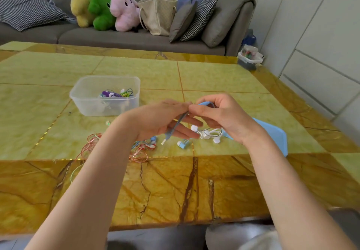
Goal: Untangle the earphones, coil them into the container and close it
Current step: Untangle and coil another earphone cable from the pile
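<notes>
Your left hand (163, 118) and right hand (224, 116) meet above the desk (224, 74), both pinching a blue earphone cable (176, 126) whose plug hangs down. Below lie white earphones (208, 134) and the blue lid (272, 133); the clear container (106, 96), holding coiled earphones, sits farther left.

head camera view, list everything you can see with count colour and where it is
container: 1, clear plastic, table left of centre, coiled earphones inside
blue cable: 1, blue, pinched between both hands
white earphones: 1 set, white, table under right hand
pink cable: 1 tangle, pink, near table edge by left forearm
lid: 1, light blue, table behind right forearm
table: 1, yellow-green and amber
plush toys: 3, yellow, green, pink, on sofa
bag: 1, beige, on sofa
left hand: 1, pinching blue cable
right hand: 1, pinching blue cable
</notes>
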Available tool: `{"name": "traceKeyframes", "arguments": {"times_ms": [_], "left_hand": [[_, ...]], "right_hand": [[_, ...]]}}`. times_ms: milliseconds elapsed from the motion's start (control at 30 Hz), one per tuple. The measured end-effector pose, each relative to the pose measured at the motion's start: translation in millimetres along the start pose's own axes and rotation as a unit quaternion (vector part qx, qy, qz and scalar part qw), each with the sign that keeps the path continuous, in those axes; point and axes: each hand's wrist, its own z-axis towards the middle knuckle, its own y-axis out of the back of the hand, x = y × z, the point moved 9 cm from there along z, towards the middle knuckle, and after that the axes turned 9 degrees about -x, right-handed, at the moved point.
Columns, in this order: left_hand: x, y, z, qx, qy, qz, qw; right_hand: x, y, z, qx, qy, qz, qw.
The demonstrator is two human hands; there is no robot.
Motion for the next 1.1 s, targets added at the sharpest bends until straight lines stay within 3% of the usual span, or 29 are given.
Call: {"name": "traceKeyframes", "arguments": {"times_ms": [233, 367, 433, 533, 633, 933, 1000, 1100], "left_hand": [[-5.4, -24.9, -11.5, 0.124, 0.008, -0.078, 0.989], [-20.4, -44.2, -18.9, 0.238, -0.039, -0.21, 0.948], [-30.0, -48.0, -19.2, 0.256, -0.078, -0.26, 0.928], [-44.4, -36.2, -11.1, 0.188, -0.135, -0.33, 0.915], [-42.8, -9.7, 0.9, 0.058, -0.154, -0.338, 0.927], [-22.9, 35.5, 14.6, -0.138, -0.13, -0.266, 0.945], [-12.3, 35.1, 17.4, -0.149, -0.092, -0.221, 0.96], [-1.0, 12.4, 15.7, -0.074, -0.025, -0.171, 0.982]], "right_hand": [[-4.8, 18.2, 3.0, -0.032, -0.002, 0.072, 0.997], [-9.5, 5.2, 0.5, 0.011, -0.066, 0.242, 0.968], [-18.8, -5.2, -0.3, 0.009, -0.119, 0.234, 0.965], [-22.8, -14.9, 0.0, -0.016, -0.093, 0.1, 0.991], [-19.8, -27.1, -0.9, 0.024, -0.079, 0.05, 0.995], [-11.5, -27.9, -6.0, 0.09, -0.064, 0.012, 0.994], [-6.0, -20.4, -4.8, 0.071, -0.034, -0.016, 0.997], [3.7, -1.0, 0.7, 0.001, 0.011, -0.008, 1.0]]}}
